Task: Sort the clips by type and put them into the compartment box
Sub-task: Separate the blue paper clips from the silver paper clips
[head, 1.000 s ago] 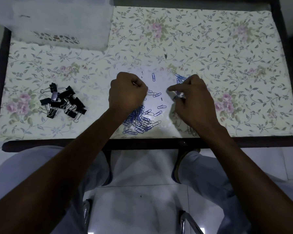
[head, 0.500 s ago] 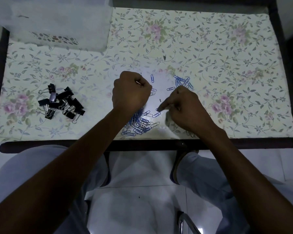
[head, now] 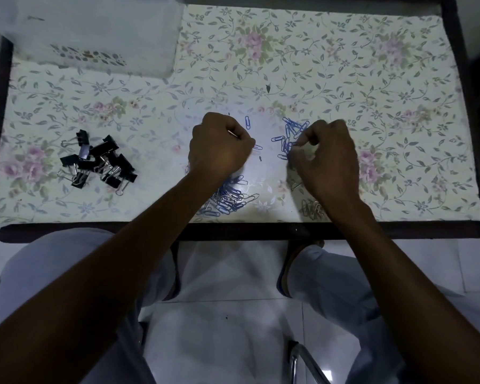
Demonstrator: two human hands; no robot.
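A mixed heap of blue and silver paper clips [head: 229, 199] lies near the table's front edge, partly under my left wrist. My left hand [head: 219, 151] is a closed fist with a thin silver clip end sticking out of it. A smaller group of blue paper clips [head: 290, 134] lies in the middle. My right hand [head: 326, 159] hovers right beside it with curled fingers at its edge; what they pinch is blurred. A small bunch of silver clips [head: 312, 209] lies by my right wrist. Black binder clips [head: 100, 160] are piled at the left.
A translucent plastic compartment box [head: 92, 34] stands at the far left corner of the floral-covered table [head: 344, 79]. A single blue clip [head: 248, 121] lies between my hands. Dark table frame edges run along front and sides.
My right hand moved from the front heap back up and right to the blue clip group. My left fist stayed nearly in place.
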